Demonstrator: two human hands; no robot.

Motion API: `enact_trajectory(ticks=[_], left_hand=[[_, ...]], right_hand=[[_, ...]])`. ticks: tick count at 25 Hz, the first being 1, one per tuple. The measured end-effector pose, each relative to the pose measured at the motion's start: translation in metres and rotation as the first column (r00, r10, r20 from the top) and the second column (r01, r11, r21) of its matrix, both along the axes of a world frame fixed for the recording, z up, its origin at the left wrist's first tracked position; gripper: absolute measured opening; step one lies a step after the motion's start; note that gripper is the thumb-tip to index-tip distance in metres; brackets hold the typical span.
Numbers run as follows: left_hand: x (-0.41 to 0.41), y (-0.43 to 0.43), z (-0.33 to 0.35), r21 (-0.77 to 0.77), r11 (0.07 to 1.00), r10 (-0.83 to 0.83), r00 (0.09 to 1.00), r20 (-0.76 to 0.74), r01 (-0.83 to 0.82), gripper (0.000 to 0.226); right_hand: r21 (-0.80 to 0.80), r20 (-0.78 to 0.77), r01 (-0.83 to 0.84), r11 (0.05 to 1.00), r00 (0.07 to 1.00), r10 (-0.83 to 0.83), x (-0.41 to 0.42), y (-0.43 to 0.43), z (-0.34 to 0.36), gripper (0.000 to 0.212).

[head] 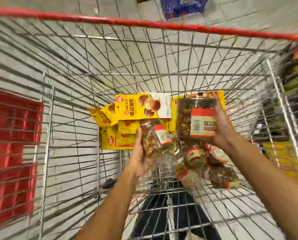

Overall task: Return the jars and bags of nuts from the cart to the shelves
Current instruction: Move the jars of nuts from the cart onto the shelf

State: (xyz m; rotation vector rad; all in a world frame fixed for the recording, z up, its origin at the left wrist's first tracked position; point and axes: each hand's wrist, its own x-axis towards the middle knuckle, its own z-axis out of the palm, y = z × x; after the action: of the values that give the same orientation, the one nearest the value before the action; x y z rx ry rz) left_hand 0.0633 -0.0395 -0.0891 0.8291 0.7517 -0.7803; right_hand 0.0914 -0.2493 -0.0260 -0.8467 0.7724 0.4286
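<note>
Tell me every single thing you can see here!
cart: one, silver wire with a red top rail, around all the nuts
bags: several overlapping, yellow, on the cart floor at the far end
left jar: one, clear with a red-and-cream label, tilted, held above the cart floor
right jar: one, clear, same label, held upright
loose jars: a few, too blurred to count, lying at the near right of the cart floor
red block: one, outside the cart on the left
blue box: one, on the grey floor beyond the cart
left hand: one, grips the left jar
right hand: one, grips the right jar
</note>
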Motion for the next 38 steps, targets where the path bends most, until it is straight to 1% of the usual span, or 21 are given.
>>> enact_trajectory(ticks=[1,3,5,7,10,12,13,15,17,18,19,21,22,25,27,29,30,33,36,37,38], left_hand=[[0.008,-0.002,0.028,-0.086,0.996,0.001,0.999,0.045,0.002,0.088],[0.02,-0.011,0.079,-0.17,0.984,-0.026,0.988,0.149,0.051,0.087],[0.027,-0.03,0.12,-0.204,0.969,-0.083,0.964,0.252,0.137,0.083],[0.028,-0.053,0.156,-0.207,0.941,-0.183,0.919,0.35,0.266,0.08],[0.016,-0.095,0.198,-0.216,0.855,-0.317,0.805,0.501,0.471,0.083],[-0.001,-0.127,0.22,-0.267,0.756,-0.364,0.723,0.587,0.598,0.084],[-0.009,-0.143,0.227,-0.291,0.713,-0.373,0.697,0.613,0.638,0.083],[-0.029,-0.183,0.238,-0.309,0.669,-0.387,0.671,0.632,0.676,0.071],[-0.057,-0.232,0.246,-0.284,0.653,-0.43,0.653,0.624,0.702,0.064],[-0.071,-0.256,0.248,-0.27,0.646,-0.454,0.644,0.615,0.714,0.062],[-0.089,-0.278,0.25,-0.268,0.626,-0.483,0.634,0.604,0.732,0.062],[-0.123,-0.316,0.251,-0.293,0.58,-0.519,0.622,0.587,0.76,0.072],[-0.135,-0.331,0.249,-0.308,0.573,-0.52,0.627,0.58,0.76,0.078],[-0.173,-0.384,0.242,-0.322,0.55,-0.52,0.617,0.59,0.771,0.078],[-0.187,-0.411,0.236,-0.285,0.586,-0.552,0.631,0.545,0.759,0.076],[-0.19,-0.431,0.229,-0.24,0.622,-0.592,0.649,0.478,0.745,0.074],[-0.188,-0.438,0.227,-0.22,0.625,-0.603,0.642,0.474,0.749,0.075],[-0.173,-0.461,0.22,-0.175,0.594,-0.629,0.589,0.508,0.785,0.08],[-0.155,-0.497,0.203,-0.059,0.6,-0.633,0.519,0.574,0.798,0.07],[-0.151,-0.511,0.195,-0.018,0.608,-0.629,0.496,0.599,0.794,0.068],[-0.148,-0.525,0.189,0.031,0.622,-0.627,0.474,0.618,0.782,0.068]], right_hand=[[0.019,0.046,0.059,0.998,0.997,-0.059,-0.008,-0.001,0.021,0.074],[0.054,0.133,0.201,0.978,0.969,-0.207,-0.03,-0.006,0.058,0.079],[0.099,0.212,0.309,0.946,0.922,-0.323,-0.052,-0.014,0.088,0.078],[0.143,0.3,0.381,0.914,0.863,-0.407,-0.078,-0.026,0.115,0.069],[0.132,0.398,0.52,0.844,0.752,-0.526,-0.123,-0.055,0.15,0.059],[0.113,0.426,0.622,0.775,0.674,-0.603,-0.157,-0.077,0.166,0.059],[0.111,0.427,0.662,0.741,0.642,-0.637,-0.174,-0.087,0.173,0.058],[0.115,0.409,0.741,0.662,0.572,-0.711,-0.211,-0.109,0.185,0.06],[0.126,0.422,0.803,0.583,0.488,-0.764,-0.254,-0.134,0.197,0.072],[0.134,0.439,0.827,0.546,0.445,-0.781,-0.275,-0.145,0.203,0.074],[0.136,0.462,0.847,0.513,0.404,-0.789,-0.297,-0.157,0.206,0.07],[0.108,0.489,0.884,0.454,0.35,-0.799,-0.335,-0.183,0.21,0.049],[0.104,0.477,0.895,0.434,0.338,-0.811,-0.349,-0.194,0.211,0.037],[0.116,0.459,0.901,0.418,0.325,-0.827,-0.391,-0.235,0.205,0.034],[0.121,0.39,0.913,0.39,0.318,-0.864,-0.403,-0.258,0.196,0.032],[0.118,0.301,0.929,0.35,0.303,-0.904,-0.405,-0.276,0.185,0.048],[0.125,0.279,0.93,0.344,0.3,-0.912,-0.403,-0.281,0.182,0.052],[0.156,0.219,0.93,0.332,0.295,-0.93,-0.39,-0.296,0.176,0.055],[0.198,0.213,0.931,0.306,0.264,-0.941,-0.372,-0.319,0.157,0.068],[0.21,0.221,0.935,0.287,0.24,-0.945,-0.364,-0.328,0.148,0.067],[0.223,0.248,0.931,0.289,0.232,-0.94,-0.356,-0.335,0.142,0.061]])
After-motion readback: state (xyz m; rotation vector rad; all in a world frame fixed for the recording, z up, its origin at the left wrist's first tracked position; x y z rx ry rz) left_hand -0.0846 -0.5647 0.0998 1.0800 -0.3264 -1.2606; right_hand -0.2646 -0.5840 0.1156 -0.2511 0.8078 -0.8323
